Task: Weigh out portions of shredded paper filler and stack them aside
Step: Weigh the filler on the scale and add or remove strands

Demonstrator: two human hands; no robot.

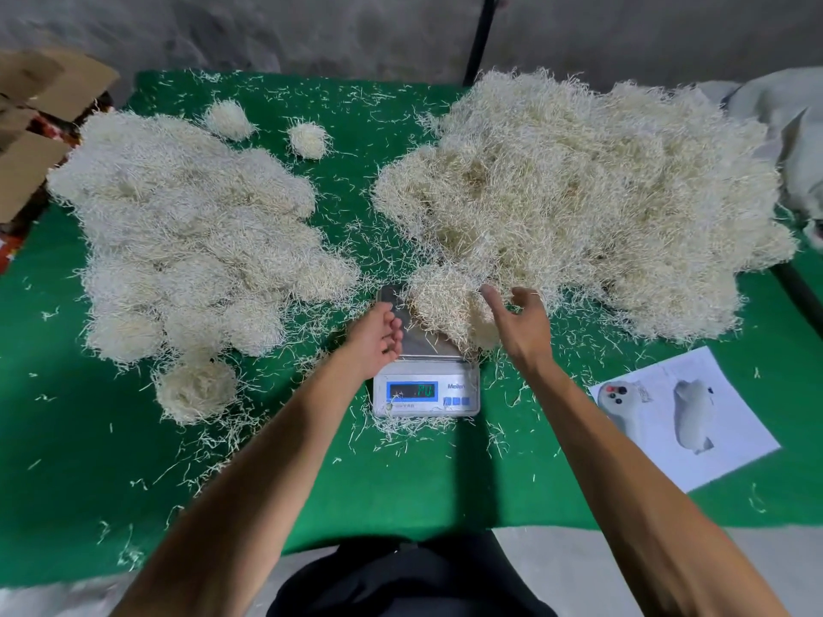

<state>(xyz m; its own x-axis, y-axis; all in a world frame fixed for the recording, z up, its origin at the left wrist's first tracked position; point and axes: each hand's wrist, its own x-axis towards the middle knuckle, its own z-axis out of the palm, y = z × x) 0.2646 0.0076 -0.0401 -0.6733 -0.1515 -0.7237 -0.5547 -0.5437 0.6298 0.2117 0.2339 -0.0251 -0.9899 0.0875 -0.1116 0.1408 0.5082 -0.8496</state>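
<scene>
Left hand (374, 340): hovers at the left edge of the scale's pan, palm turned up, fingers (394, 331) loosely curled and holding nothing.
Right hand (521, 325): spread open just right of the portion, fingers (490, 293) relaxed and gripping nothing.
Portion (445, 305): a clump of shredded paper on the scale's pan, between the two hands.
Scale (425, 389): just below both hands, its green display blurred.
Loose pile (579, 207): beyond the right fingers, touching the portion.
Weighed clumps (191, 242): stacked together left of the left fingers.
Counter (67, 483): green, littered with shreds.
Printed sheet (686, 416): right of the right forearm.
</scene>
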